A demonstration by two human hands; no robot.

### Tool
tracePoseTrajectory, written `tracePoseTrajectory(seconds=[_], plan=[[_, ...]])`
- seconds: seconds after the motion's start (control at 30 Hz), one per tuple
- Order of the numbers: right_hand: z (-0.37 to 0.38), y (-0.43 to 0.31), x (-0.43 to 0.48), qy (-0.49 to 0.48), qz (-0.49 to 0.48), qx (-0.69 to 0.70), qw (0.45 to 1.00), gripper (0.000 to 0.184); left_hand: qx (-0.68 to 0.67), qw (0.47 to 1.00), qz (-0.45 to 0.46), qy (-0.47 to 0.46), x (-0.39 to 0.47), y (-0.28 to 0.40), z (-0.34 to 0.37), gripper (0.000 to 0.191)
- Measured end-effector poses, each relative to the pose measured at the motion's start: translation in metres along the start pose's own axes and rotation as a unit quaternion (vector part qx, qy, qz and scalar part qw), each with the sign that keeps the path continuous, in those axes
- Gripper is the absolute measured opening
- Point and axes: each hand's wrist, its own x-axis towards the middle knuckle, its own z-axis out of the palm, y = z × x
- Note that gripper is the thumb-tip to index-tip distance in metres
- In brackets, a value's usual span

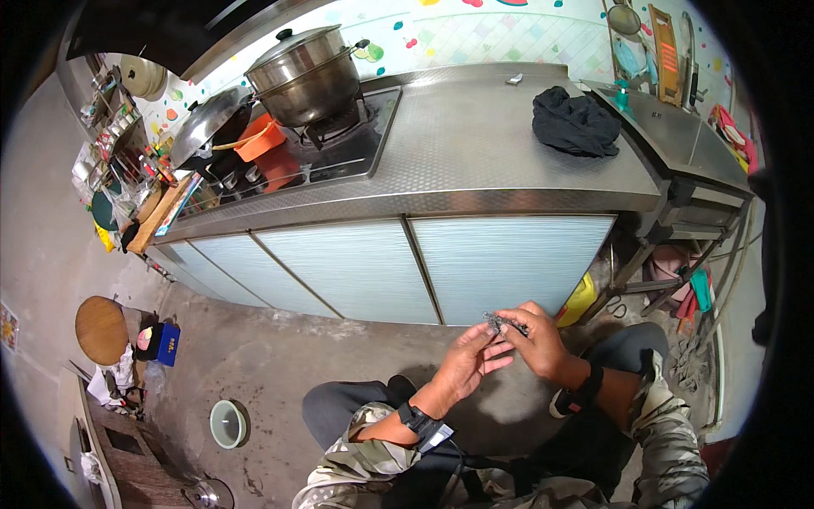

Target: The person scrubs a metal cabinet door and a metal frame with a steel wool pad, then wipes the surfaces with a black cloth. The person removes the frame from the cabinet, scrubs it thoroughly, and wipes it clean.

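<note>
Both hands meet in front of the pale blue cabinet doors (509,254), above the person's knees. Between their fingers is a small, tangled grey item (497,322), which looks like a metal scouring pad; fingers cover part of it. My left hand (469,362) pinches its left end with thumb and forefinger, the other fingers spread. My right hand (534,340) grips it from the right, with dark strands showing beneath the fingers.
A steel counter (445,140) holds a black cloth (572,124), a steamer pot (305,79) on the gas stove, a lidded wok (210,124) and an orange basket (261,137). A steel sink unit (687,137) stands right. A pale green basin (227,424) sits on the concrete floor.
</note>
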Motion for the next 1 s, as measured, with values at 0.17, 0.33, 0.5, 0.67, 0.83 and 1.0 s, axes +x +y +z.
tracePoseTrajectory(seconds=[0.17,0.33,0.5,0.67,0.83,1.0], plan=[[0.003,0.016,0.001,-0.056,-0.011,-0.030,0.998,0.038,0.077,0.994,0.024,0.075,0.004,-0.008,-0.013,0.021],[0.000,0.028,-0.005,-0.095,0.066,0.017,0.993,0.047,0.140,0.986,0.034,0.089,0.007,-0.016,-0.020,0.017],[-0.004,0.038,-0.019,-0.098,0.241,0.284,0.923,0.049,0.176,0.980,0.011,0.094,0.010,-0.020,-0.014,0.013],[-0.008,0.067,-0.034,-0.011,0.264,0.318,0.910,0.047,0.175,0.982,0.006,0.075,0.010,-0.028,0.013,0.018],[-0.007,0.087,-0.051,0.019,0.291,0.314,0.903,0.045,0.177,0.982,-0.037,0.060,0.018,-0.040,0.028,0.021],[-0.009,0.080,-0.067,0.028,0.290,0.262,0.920,0.046,0.205,0.975,-0.048,0.067,0.034,-0.060,0.027,0.015]])
